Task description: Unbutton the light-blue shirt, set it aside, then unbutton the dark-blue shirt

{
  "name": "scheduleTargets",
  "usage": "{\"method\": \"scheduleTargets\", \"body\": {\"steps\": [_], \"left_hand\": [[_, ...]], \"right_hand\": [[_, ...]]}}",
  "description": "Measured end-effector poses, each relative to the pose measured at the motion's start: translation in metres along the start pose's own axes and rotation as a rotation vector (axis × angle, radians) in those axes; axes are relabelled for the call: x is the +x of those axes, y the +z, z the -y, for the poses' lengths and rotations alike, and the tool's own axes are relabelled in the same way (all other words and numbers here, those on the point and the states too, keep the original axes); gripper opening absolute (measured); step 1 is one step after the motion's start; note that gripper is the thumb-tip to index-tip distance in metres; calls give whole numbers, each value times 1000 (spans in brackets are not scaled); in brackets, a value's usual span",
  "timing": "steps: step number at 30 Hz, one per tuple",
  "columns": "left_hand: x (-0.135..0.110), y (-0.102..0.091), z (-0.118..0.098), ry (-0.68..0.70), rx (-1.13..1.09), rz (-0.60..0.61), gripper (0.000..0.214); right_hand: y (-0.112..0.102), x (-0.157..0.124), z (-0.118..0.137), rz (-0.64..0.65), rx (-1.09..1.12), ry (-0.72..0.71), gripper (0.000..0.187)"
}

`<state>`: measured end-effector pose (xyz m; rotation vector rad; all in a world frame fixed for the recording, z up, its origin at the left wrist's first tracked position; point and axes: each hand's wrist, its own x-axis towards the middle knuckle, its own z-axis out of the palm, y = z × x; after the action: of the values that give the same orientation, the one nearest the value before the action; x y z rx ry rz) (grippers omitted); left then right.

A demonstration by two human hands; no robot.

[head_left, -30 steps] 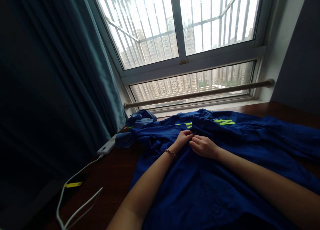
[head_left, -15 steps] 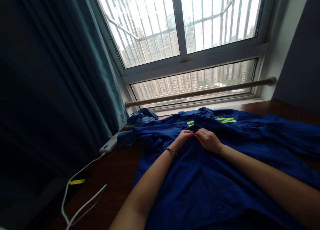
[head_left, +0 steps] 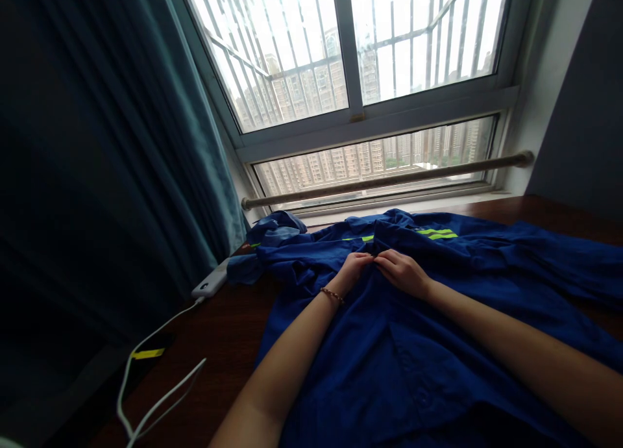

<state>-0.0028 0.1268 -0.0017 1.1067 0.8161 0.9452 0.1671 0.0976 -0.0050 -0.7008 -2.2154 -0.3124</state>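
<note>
A dark blue work jacket (head_left: 350, 363) with yellow-green reflective strips lies spread out, its sleeves reaching to both sides. Near its upper middle, my left hand (head_left: 354, 269) pinches the cloth along the front opening; a braided bracelet circles that wrist. My right hand (head_left: 402, 271) pinches the same edge from the other side, its fingertips meeting those of the left. Whatever small part lies between the fingertips is hidden. A fold of the jacket stands up just beyond the hands.
The jacket rests on a dark wooden surface (head_left: 228, 344). To the left are a white power strip or charger (head_left: 210, 283), a white cable (head_left: 160, 402) and a yellow tag (head_left: 148, 354). A blue curtain (head_left: 195, 143) hangs there. A metal rail (head_left: 389, 180) crosses before the barred window.
Both hands stay pinched at the same place on the jacket, with only slight finger movement. The whole view has shifted a little.
</note>
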Motion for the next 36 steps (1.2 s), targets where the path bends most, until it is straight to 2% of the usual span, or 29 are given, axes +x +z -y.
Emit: {"method": "scheduleTargets", "body": {"steps": [10,15,19,22,25,29,33,36], "left_hand": [[0,0,-1,-26,-13,5,24],[1,-2,5,42,54,5,28],[2,-3,9,137,105,-1,28],[2,0,9,251,233,-50,25],[-2,8,8,477,512,-169,20],[-12,21,7,767,874,-290,16],[-19,24,6,891,1125,-224,18],[-21,22,4,930,1259,-171,23]], "right_hand": [[-1,1,4,30,-175,-61,24],[-2,2,8,104,-221,-17,22],[2,0,9,99,-152,98,19],[6,-1,7,58,-21,236,17],[10,-3,6,19,82,347,12],[11,-3,8,-62,128,407,8],[7,-3,12,-66,34,387,36],[5,-3,13,-28,-79,354,40]]}}
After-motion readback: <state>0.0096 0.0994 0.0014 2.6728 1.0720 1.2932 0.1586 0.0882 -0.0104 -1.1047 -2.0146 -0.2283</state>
